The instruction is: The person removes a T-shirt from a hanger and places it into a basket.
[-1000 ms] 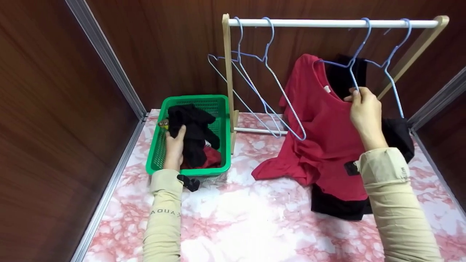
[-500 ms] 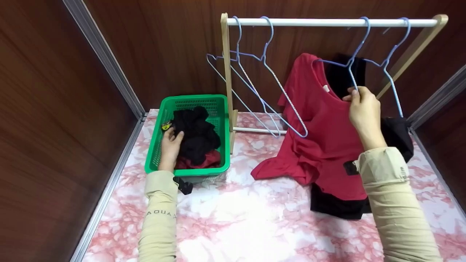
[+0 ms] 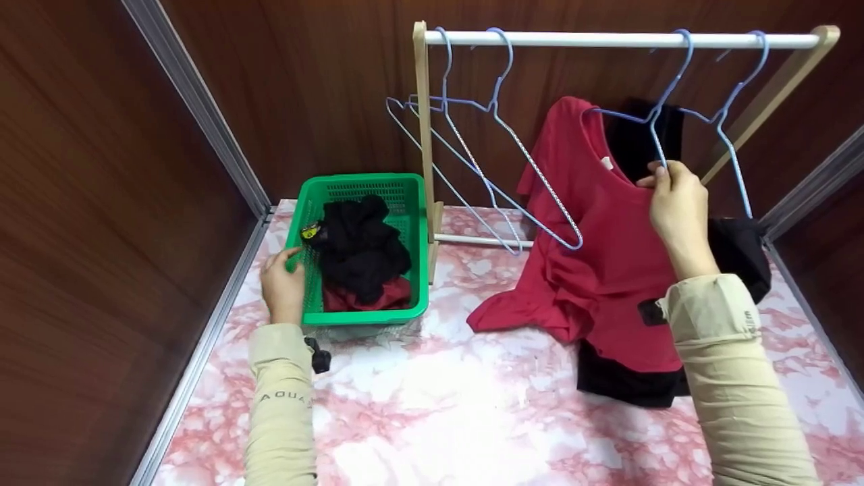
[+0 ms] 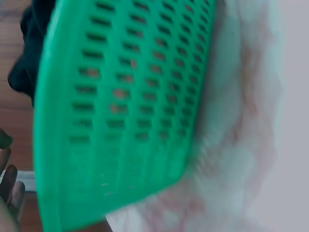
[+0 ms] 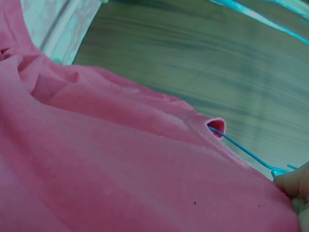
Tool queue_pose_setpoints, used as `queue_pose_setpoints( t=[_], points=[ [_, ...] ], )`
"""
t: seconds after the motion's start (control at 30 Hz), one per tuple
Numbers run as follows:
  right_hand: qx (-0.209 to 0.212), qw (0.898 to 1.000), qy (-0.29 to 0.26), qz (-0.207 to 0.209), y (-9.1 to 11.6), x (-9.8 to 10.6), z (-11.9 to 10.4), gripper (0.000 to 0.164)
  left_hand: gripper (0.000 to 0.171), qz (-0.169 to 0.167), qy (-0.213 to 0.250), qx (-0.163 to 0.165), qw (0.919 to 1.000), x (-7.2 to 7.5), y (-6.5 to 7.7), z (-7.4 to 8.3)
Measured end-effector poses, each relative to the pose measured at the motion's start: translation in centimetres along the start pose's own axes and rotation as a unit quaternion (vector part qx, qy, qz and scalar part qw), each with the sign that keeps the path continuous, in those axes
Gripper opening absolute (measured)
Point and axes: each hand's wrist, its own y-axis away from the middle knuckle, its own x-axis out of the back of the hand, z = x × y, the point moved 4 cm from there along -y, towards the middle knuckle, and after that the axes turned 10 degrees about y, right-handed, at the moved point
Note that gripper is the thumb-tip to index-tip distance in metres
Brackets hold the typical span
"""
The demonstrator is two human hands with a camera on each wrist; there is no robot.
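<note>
My left hand (image 3: 282,287) is over the left rim of a green plastic basket (image 3: 422,270), its fingers loosely bent and holding no cloth. Inside the basket lie a bundled black garment (image 3: 361,250) and some red cloth (image 3: 388,295). In the left wrist view the basket's slotted wall (image 4: 140,96) fills the middle, with fingertips (image 4: 7,183) at the lower left. My right hand (image 3: 678,202) pinches a blue wire hanger (image 3: 658,135) at the neckline of a red T-shirt (image 3: 607,250). The shirt's far shoulder is on the hanger; its lower part drapes onto the table.
A rack with a white rail (image 3: 594,39) and wooden posts stands behind. Two bare hangers (image 3: 499,115) hang at its left. At the right, another hanger (image 3: 725,128) hangs by black clothing (image 3: 739,256). Brown panels (image 3: 304,81) enclose the marbled table (image 3: 432,405).
My left hand has let go of the black garment and moved left out of the basket to its rim. The garment has settled into a heap. My right hand keeps its hold.
</note>
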Motion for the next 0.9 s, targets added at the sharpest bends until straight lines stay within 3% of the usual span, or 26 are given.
queue_pose_setpoints(
  t=[0.13, 0.23, 0.43, 0.63, 0.9],
  points=[
    [-0.002, 1.0, -0.006, 0.009, 0.2, 0.1, -0.1, 0.039, 0.037, 0.0, -0.062, 0.036, 0.9974, 0.5, 0.2, -1.2],
    [-0.004, 1.0, -0.012, 0.019, 0.3, 0.0, -0.3, 0.037, 0.042, -0.008, -0.075, 0.066, 0.995, 0.7, 0.4, -2.0],
    [-0.001, 1.0, -0.012, 0.022, 0.4, -0.1, -0.5, 0.038, 0.047, -0.018, -0.06, 0.099, 0.9931, 0.8, 0.7, -2.9],
    [0.004, 1.0, -0.016, 0.016, 0.3, -0.1, -0.6, 0.037, 0.048, -0.005, 0.004, 0.13, 0.9915, 1.0, 0.5, -3.7],
    [0.022, 0.997, -0.078, 0.015, 0.1, -0.3, -0.6, 0.035, 0.046, -0.015, 0.021, 0.15, 0.9884, 1.0, 0.5, -4.0]
  ],
)
